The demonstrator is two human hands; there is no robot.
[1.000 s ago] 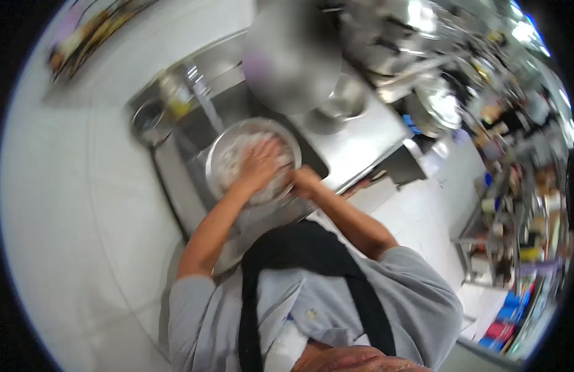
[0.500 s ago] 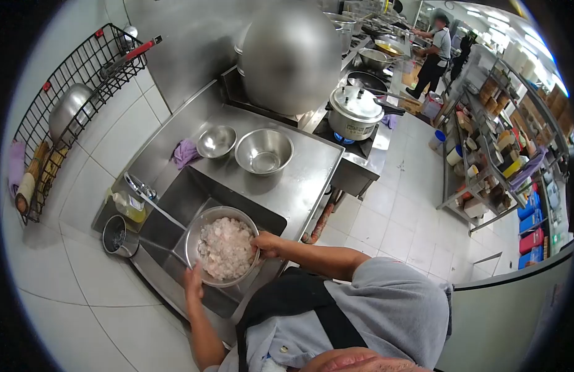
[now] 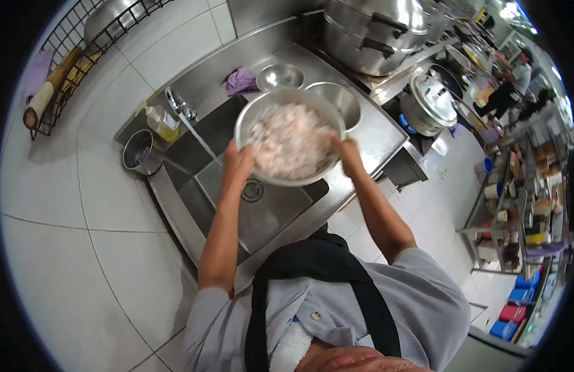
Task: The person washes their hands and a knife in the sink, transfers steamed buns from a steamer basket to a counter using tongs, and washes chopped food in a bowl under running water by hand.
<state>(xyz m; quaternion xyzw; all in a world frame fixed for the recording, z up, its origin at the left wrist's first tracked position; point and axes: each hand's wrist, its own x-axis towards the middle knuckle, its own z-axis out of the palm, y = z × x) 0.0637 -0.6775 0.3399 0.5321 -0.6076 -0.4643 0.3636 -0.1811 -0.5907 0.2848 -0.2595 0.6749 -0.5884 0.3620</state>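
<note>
A metal bowl (image 3: 324, 109) is held up over the sink (image 3: 271, 220), tilted slightly. It is filled with pale pink and whitish chunks (image 3: 293, 139), too blurred for me to tell their kind. My left hand (image 3: 238, 162) grips the rim on the left, my right hand (image 3: 349, 155) the rim on the right. Left of the bowl, a stream of water (image 3: 203, 142) runs from the faucet (image 3: 180, 106) into the basin, passing behind my left hand. The drain (image 3: 251, 190) shows below the bowl.
Two metal bowls, a smaller one (image 3: 279, 77) and a larger one (image 3: 346, 105), stand on the counter beside a purple cloth (image 3: 241, 81). A soap bottle (image 3: 161, 123) and metal container (image 3: 142, 153) flank the sink. A pressure cooker (image 3: 428, 105) sits over a flame. Another person (image 3: 513, 84) stands farther back.
The bowl has risen out of the sink and moved away from me toward the counter. My left hand has closed on its rim; the right still holds it. The view has shifted.
</note>
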